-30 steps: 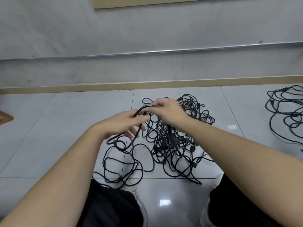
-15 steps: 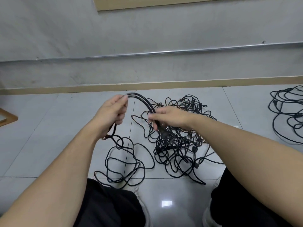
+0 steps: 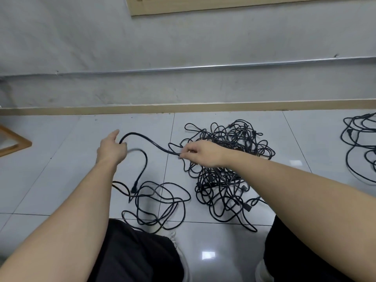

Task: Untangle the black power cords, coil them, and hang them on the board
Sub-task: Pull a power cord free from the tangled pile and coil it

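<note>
A black power cord [image 3: 148, 140] arches above the tiled floor between my two hands. My left hand [image 3: 111, 150] grips it at the left, and from there the cord drops down to a plug end near a loose heap of cord loops [image 3: 156, 202]. My right hand [image 3: 200, 154] pinches the same cord where it leaves the big tangled pile of black cords [image 3: 227, 165]. The lower edge of the wooden board [image 3: 223, 5] shows on the wall at the top.
Another bunch of black cords [image 3: 360, 143] lies on the floor at the far right. A wooden frame corner [image 3: 14, 143] sits at the left edge. My knees in black trousers and light shoes fill the bottom. A beige skirting runs along the grey wall.
My left hand has moved left and away from the right, drawing a longer stretch of cord out of the pile. My right hand has lowered onto the pile's left side.
</note>
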